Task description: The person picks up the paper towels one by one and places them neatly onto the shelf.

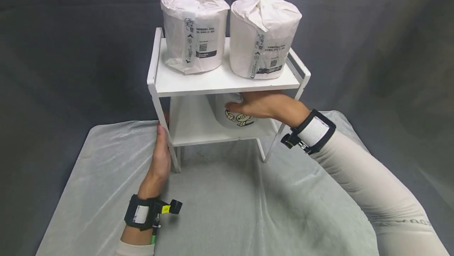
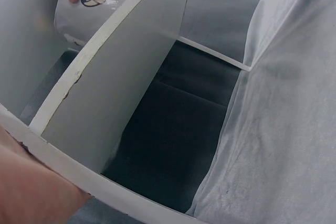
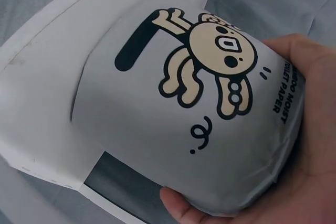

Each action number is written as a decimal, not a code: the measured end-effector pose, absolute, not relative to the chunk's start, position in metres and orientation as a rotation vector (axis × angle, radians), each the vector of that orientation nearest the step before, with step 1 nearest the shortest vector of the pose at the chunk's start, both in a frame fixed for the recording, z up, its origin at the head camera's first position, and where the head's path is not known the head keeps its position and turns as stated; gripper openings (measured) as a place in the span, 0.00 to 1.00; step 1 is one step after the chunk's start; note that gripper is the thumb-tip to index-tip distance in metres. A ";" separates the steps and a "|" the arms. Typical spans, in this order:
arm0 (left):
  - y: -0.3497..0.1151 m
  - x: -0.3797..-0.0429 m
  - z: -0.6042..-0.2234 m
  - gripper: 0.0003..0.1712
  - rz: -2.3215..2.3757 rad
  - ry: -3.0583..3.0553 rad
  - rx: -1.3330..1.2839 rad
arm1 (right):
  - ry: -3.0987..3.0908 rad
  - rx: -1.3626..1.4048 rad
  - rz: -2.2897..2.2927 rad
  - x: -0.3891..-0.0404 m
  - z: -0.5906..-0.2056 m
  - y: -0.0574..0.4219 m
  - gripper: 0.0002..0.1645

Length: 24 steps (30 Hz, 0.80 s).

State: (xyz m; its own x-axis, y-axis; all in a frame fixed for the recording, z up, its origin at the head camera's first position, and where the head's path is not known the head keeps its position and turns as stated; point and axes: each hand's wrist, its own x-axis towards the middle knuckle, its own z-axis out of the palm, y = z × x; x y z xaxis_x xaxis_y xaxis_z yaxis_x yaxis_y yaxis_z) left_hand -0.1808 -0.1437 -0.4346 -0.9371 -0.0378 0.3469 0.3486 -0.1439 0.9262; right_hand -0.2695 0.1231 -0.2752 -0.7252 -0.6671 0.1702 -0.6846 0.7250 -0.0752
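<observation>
On the lower shelf of a white two-tier rack [image 1: 193, 120], my right hand [image 1: 262, 104] grips a wrapped toilet paper roll [image 3: 157, 103] by its top end. The pale wrapper shows a cartoon figure and the words "moist toilet paper". In the right wrist view the fingers and thumb spread round that end, and the roll lies close over the shelf board. My left hand [image 1: 161, 157] holds the rack's front left leg, thumb in front and fingers partly hidden behind it. In the left wrist view, part of this hand [image 2: 37, 182] shows against the white frame.
Two paper-wrapped rolls [image 1: 195, 31] stand side by side on the upper shelf [image 1: 198, 84], close above my right hand. A raised side rail [image 1: 299, 65] borders that shelf. Grey cloth [image 1: 220, 201] covers the table under the rack, and a dark curtain [image 1: 88, 51] hangs behind.
</observation>
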 end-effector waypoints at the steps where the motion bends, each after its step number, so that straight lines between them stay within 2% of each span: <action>1: -0.144 -0.181 -0.435 0.47 -2.173 -1.862 -0.351 | -2.804 1.084 0.228 -0.270 -0.275 0.122 0.56; 8: -0.145 -0.180 -0.435 0.46 -2.181 -1.890 -0.337 | -2.777 1.055 0.371 -0.269 -0.276 0.119 0.53; 15: -0.150 -0.181 -0.431 0.50 -2.199 -1.850 -0.331 | -2.666 1.070 0.187 -0.253 -0.283 0.127 0.65; 24: -0.171 -0.171 -0.429 0.44 -2.129 -1.984 -0.317 | -2.608 1.002 0.016 -0.216 -0.288 0.128 0.62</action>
